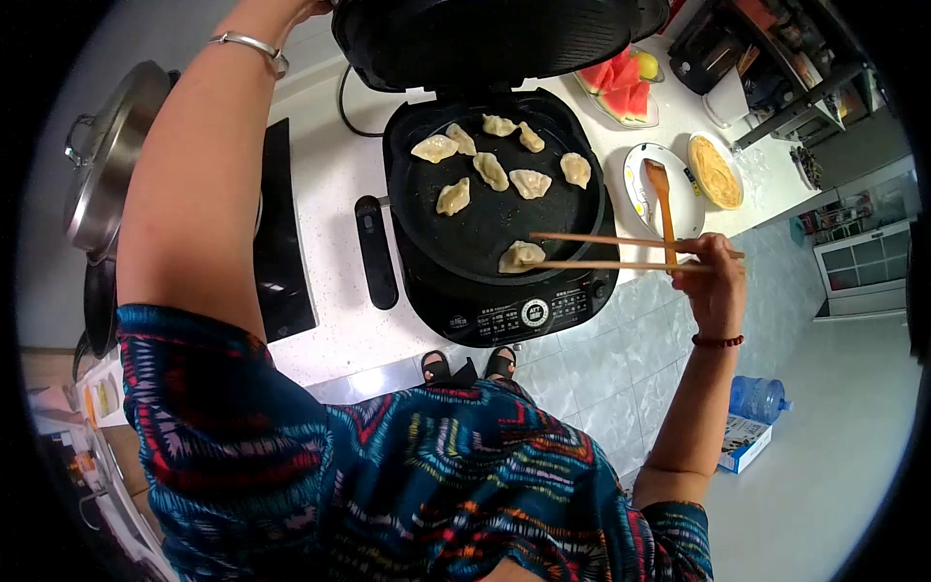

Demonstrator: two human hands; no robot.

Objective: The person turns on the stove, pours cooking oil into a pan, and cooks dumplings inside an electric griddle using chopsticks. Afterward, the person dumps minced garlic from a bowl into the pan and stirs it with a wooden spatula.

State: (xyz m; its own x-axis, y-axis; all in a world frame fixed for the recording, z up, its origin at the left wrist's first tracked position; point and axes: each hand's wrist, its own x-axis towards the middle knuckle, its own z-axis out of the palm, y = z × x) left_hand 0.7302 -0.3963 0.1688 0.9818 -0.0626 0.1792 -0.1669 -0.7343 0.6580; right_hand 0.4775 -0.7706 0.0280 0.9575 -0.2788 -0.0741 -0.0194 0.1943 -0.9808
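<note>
Wooden chopsticks (pixel 621 264) are in my right hand (pixel 713 267), its fingers wrapped round their rear ends. Their tips reach over the front of a black electric pan (pixel 465 233), one touching or close beside a dumpling (pixel 522 256). Several more dumplings (pixel 491 172) lie spread over the middle and back of the pan. The black lid (pixel 495 44) stands raised behind it. At the top edge, only a small part of my left hand (pixel 312 8) shows, beside the lid; its fingers are mostly hidden.
Right of the pan, a wooden spatula (pixel 659 184) rests on a white plate (pixel 637 199), near an oval dish of yellowish food (pixel 715 170). Watermelon slices (pixel 621 92) sit behind. A lidded steel pot (pixel 121 165) and a dark cooktop (pixel 283 233) are on the left.
</note>
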